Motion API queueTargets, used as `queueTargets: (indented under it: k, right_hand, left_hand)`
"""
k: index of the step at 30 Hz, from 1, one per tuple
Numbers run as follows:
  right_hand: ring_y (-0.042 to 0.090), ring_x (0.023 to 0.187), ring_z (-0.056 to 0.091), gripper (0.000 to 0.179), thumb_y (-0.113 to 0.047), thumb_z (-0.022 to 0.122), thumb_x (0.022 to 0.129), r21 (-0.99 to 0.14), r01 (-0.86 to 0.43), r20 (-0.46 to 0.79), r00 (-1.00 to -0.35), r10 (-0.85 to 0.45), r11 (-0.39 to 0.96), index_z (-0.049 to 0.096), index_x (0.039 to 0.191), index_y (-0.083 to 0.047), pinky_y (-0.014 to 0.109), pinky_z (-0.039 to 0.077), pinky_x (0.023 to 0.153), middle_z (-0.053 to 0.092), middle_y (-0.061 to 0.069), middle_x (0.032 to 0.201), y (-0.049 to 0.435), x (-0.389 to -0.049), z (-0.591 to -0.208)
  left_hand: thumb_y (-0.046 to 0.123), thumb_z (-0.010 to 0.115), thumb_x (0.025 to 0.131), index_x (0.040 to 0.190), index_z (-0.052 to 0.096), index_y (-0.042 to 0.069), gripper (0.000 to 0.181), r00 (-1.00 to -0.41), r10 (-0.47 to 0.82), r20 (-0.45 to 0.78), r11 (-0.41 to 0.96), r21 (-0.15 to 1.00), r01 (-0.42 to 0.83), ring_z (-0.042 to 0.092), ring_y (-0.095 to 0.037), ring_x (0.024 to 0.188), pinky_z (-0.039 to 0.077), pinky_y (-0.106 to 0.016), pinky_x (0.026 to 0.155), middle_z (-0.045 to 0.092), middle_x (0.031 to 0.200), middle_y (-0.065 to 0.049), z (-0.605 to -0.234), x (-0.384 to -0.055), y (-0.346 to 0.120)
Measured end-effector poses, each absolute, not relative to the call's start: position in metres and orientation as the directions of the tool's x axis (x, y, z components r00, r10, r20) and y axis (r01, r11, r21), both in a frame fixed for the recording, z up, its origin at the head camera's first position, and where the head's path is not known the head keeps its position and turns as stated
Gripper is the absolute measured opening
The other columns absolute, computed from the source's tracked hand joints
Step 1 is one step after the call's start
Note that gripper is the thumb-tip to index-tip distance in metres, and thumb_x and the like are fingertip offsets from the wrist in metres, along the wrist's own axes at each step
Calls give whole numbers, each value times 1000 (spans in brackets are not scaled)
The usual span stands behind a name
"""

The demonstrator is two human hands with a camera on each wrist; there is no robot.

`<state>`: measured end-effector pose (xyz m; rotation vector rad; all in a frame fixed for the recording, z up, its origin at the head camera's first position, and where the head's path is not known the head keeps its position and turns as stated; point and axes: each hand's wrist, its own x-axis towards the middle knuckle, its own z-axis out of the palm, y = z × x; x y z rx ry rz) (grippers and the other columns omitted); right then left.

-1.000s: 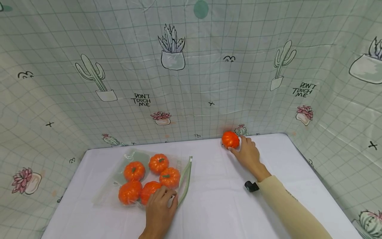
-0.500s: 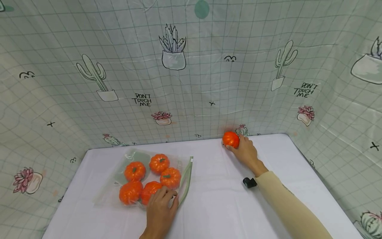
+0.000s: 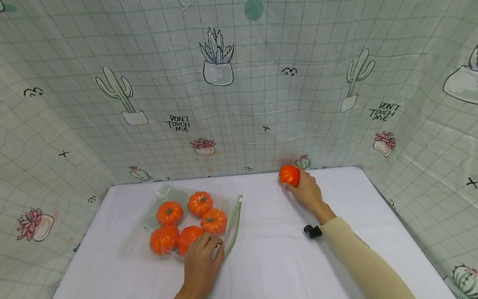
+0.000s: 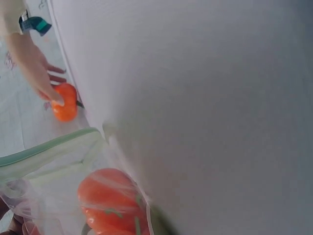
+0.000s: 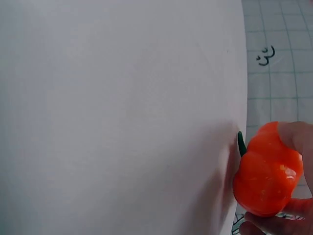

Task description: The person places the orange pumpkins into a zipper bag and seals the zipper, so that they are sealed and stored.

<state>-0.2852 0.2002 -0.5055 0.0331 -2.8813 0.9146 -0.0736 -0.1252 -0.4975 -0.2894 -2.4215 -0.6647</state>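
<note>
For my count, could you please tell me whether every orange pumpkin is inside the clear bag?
No, the right grip holds one orange pumpkin by the far edge of the table, apart from the clear bag.

I see one glossy orange pumpkin (image 3: 289, 175) gripped by the right hand (image 3: 308, 191), its green stem (image 5: 241, 143) beside the far edge of the table (image 3: 269, 216). Well to the left lies a clear bag (image 3: 175, 194), five pumpkins (image 3: 169, 213) inside, mouth facing right, held by the left hand (image 3: 201, 263).

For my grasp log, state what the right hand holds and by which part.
The right hand holds an orange pumpkin by its round body, not by its green stem.
</note>
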Motion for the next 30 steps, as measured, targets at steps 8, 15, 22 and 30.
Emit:
queueTargets:
  k: [8,15,22,30]
  right_hand:
    - [49,120,57,75,-25,79,93,-589,-159,199,-979,-49,792,42,151,6,67,49,99,59,29,139,187,-249,-500]
    - [46,123,57,80,-24,83,91,-610,-244,212,-967,-141,754,43,152,7,63,50,102,58,28,144,167,-205,-499]
    - [40,122,59,79,-24,86,88,-635,-275,191,-961,-199,722,47,151,3,61,53,99,61,22,142,147,-171,-503]
    - [32,116,63,78,-27,90,84,-657,-320,185,-946,-266,683,53,148,-1,55,55,96,67,14,133,122,-145,-512]
  left_hand:
    - [4,94,73,82,73,17,26,-790,52,611,847,392,359,55,-9,68,44,-25,61,57,80,9,-498,-74,-125]
    - [4,93,73,82,73,16,26,-781,54,623,846,386,366,56,-9,68,44,-26,61,57,80,8,-499,-75,-125]
    - [4,94,73,82,73,15,25,-782,50,621,848,387,361,55,-9,68,44,-26,61,57,79,7,-498,-75,-125]
    - [3,92,73,81,73,15,25,-780,53,624,847,385,366,54,-8,68,44,-26,61,57,78,8,-500,-76,-125]
